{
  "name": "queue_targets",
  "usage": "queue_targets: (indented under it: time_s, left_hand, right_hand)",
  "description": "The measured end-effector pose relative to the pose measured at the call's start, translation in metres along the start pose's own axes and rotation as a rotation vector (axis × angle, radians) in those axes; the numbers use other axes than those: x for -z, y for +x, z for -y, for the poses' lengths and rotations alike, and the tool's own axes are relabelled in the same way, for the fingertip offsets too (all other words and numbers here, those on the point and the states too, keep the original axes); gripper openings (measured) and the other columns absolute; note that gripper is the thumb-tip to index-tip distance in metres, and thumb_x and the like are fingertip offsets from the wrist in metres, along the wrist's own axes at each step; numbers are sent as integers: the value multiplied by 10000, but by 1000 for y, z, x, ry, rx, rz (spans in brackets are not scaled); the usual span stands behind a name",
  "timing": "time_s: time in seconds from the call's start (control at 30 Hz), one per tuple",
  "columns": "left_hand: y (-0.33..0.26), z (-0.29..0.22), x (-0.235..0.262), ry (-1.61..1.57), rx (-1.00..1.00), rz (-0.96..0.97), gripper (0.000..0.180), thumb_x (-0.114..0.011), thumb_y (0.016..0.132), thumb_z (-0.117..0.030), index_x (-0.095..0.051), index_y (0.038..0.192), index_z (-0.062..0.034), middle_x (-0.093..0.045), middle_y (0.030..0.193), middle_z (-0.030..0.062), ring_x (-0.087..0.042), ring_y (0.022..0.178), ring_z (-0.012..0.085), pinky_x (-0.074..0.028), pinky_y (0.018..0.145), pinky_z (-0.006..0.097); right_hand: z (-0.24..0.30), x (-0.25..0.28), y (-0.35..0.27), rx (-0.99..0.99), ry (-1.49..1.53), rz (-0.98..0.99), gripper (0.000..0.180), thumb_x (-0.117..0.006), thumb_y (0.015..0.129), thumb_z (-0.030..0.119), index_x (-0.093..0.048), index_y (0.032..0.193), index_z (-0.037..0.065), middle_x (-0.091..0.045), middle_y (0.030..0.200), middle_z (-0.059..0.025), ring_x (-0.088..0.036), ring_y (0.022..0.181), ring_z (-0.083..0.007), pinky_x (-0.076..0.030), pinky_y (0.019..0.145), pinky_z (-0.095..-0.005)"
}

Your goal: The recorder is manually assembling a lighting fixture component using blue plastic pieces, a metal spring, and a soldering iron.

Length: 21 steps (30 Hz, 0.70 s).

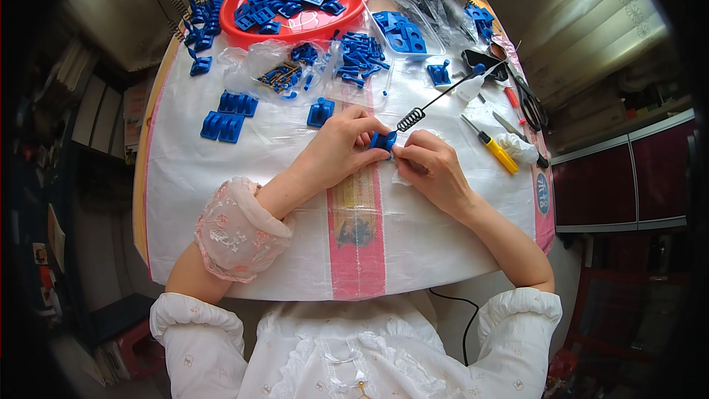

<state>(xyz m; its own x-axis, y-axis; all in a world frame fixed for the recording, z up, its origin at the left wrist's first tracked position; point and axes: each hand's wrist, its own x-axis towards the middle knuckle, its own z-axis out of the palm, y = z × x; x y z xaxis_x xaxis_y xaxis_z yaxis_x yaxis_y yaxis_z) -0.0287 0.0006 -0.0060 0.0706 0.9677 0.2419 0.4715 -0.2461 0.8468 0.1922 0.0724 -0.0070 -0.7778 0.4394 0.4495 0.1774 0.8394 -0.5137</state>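
Observation:
Between my two hands, over the middle of the table, is a small blue plastic base (382, 142) with a black coil spring (410, 119) rising from it. A thin black rod runs from the spring up to the right and ends in a blue ball tip (478, 69). My left hand (341, 142) is closed on the base's left side, thumb and fingers pinching it. My right hand (430, 166) pinches at its right lower side; whatever small part its fingertips cover is hidden. Left of them lies a separate blue base (320, 112).
Beyond my hands stand a red basin (230, 28) of blue parts, a clear tray (436, 47) and a pile of blue levers (360, 55). Finished-looking spring pieces (201, 65) line the far left. A yellow screwdriver (499, 154), scissors (529, 103) and a white bottle (468, 89) lie right.

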Motion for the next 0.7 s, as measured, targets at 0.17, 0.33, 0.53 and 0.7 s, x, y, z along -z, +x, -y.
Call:
queue_targets:
  time_s: [0.17, 0.33, 0.53, 0.7]
  left_hand:
    - [1, 2, -1, -2, -27, -7, 296, -873, 824, -106, -747, 1083, -40, -640, 997, 69, -637, 848, 172, -531, 754, 297]
    - [1, 1, -1, 8, -23, -5, 286, -870, 829, -112, -742, 1076, -45, -639, 992, 69, -632, 837, 172, -530, 755, 299]
    - [0, 2, -2, 19, -27, -23, 284, -872, 830, -123, -743, 1072, -51, -639, 988, 68, -623, 824, 169, -528, 755, 298]
    - [0, 2, -2, 12, -35, -17, 287, -876, 824, -123, -742, 1068, -51, -634, 979, 66, -624, 827, 167, -527, 746, 295]
  right_hand:
    - [1, 1, -2, -9, 23, -2, 175, -754, 811, -8, -698, 975, 17, -592, 826, -103, -613, 750, -283, -499, 678, -402]
    - [-5, -2, 1, -5, -4, -57, 176, -755, 810, -10, -700, 976, 17, -597, 830, -104, -616, 747, -287, -504, 680, -409]
    - [2, 0, -3, 13, 43, -2, 165, -752, 808, -11, -701, 963, 16, -606, 825, -104, -629, 746, -285, -511, 668, -406]
    - [-5, -2, 2, -46, 10, -46, 146, -746, 813, -14, -702, 949, 15, -606, 819, -104, -628, 735, -287, -513, 663, -399]
